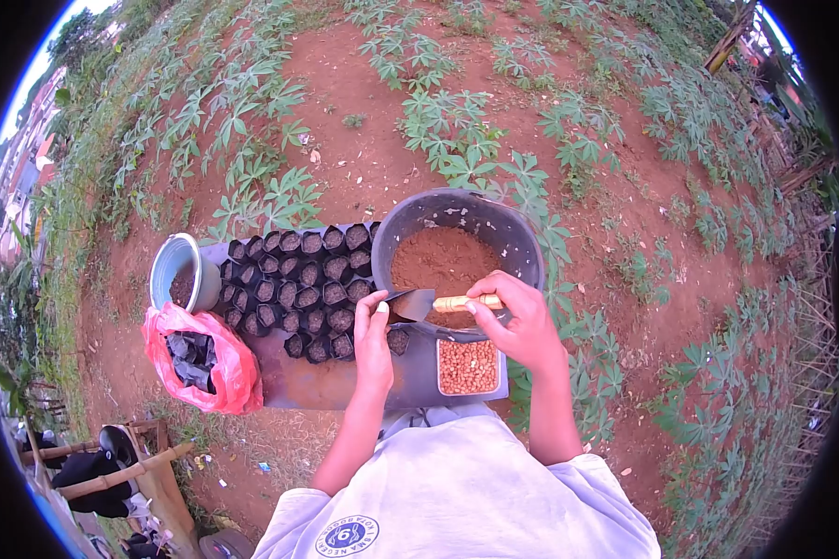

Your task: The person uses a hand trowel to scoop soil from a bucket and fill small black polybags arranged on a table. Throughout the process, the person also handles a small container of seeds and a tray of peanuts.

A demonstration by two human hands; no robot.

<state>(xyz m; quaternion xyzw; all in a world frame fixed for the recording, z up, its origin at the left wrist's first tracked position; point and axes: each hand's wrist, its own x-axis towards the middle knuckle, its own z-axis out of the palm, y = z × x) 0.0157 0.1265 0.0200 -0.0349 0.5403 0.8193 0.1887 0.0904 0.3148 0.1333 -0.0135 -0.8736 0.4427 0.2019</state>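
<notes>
My right hand is closed round the wooden handle of a small trowel, held over the near edge of a large black bucket. Its dark blade points left, with reddish soil on it, at the mouth of a small black seedling bag. The bag is pinched between the thumb and fingers of my left hand; part of it is hidden behind the hand and blade. Loose brown soil lies in the bucket. Rows of soil-filled seedling bags stand left of my left hand.
A square container of peanut-like seeds sits at the table's near right. On the left are a pail with dark soil and a pink plastic bag holding black bags. The table stands among leafy plants on red ground.
</notes>
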